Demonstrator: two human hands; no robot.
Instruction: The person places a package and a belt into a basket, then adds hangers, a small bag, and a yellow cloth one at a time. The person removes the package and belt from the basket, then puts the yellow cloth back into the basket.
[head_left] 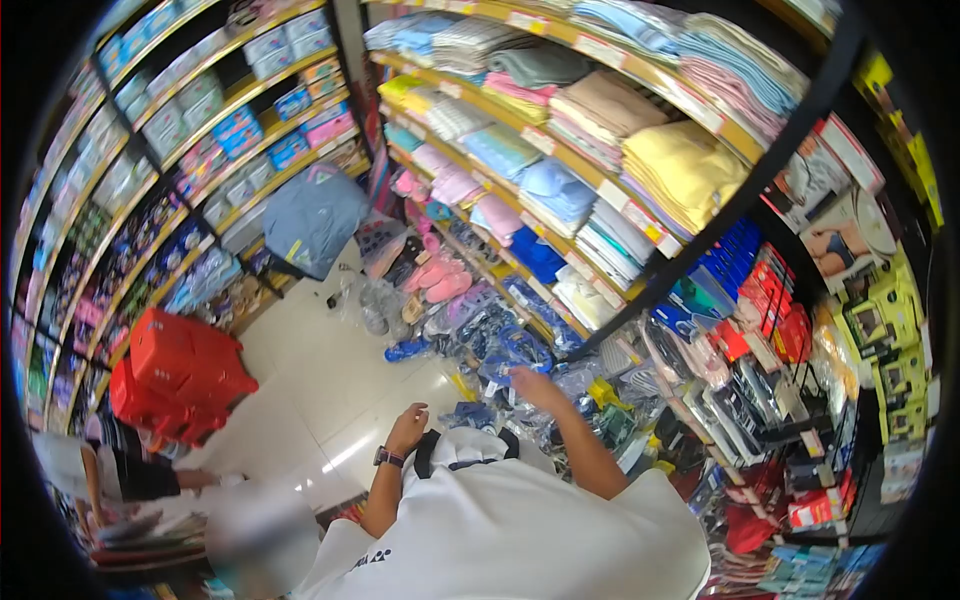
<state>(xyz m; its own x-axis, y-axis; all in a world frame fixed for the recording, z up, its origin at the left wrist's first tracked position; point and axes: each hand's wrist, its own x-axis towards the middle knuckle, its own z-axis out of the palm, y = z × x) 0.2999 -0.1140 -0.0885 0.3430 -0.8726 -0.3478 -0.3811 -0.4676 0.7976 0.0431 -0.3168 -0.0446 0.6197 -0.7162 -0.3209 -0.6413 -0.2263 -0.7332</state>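
My right hand [537,389] reaches forward over a heap of plastic-wrapped footwear on the floor. Its fingers close at the near edge of a clear bag holding blue slippers [517,355]. Nearer my body, my left hand [406,430] hangs above the tiles with its fingers loosely bent and nothing visible in it; a dark watch [388,457] is on that wrist. Around the heap lie bagged pink slippers [440,275], grey bagged shoes [372,308] and a separate blue pair [406,349]. Dark bagged footwear [470,414] sits between my hands.
Shelves of folded towels [685,170] rise ahead and right, with a black post [700,245] close by. Packaged goods fill the left shelves [235,130]. Red plastic stools [185,365] and a grey-blue umbrella [315,218] stand on the tiled floor [290,370]. Another person's arm [92,485] shows at lower left.
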